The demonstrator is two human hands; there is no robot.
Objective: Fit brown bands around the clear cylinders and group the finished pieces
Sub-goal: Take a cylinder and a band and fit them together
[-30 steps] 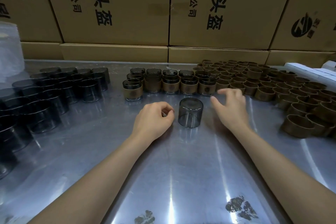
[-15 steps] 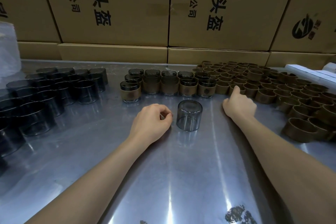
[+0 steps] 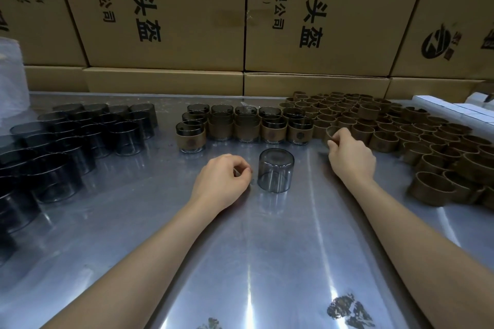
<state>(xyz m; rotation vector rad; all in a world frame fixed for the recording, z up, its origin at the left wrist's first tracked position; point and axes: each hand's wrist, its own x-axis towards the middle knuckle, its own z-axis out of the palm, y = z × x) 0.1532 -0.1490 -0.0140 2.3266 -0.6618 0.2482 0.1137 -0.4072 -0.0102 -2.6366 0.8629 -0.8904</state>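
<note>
At the band pile's near edge, right hand (image 3: 351,153) pinches a brown band (image 3: 332,133).

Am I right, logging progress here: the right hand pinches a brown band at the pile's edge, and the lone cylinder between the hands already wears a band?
Not quite. The head view shows the lone cylinder bare, no band on it. The rest holds: the right hand pinches a brown band at the pile's edge.

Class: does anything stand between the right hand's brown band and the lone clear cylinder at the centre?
Nothing visible does. The right hand pinches a brown band; only bare metal table separates it from the clear cylinder.
</note>
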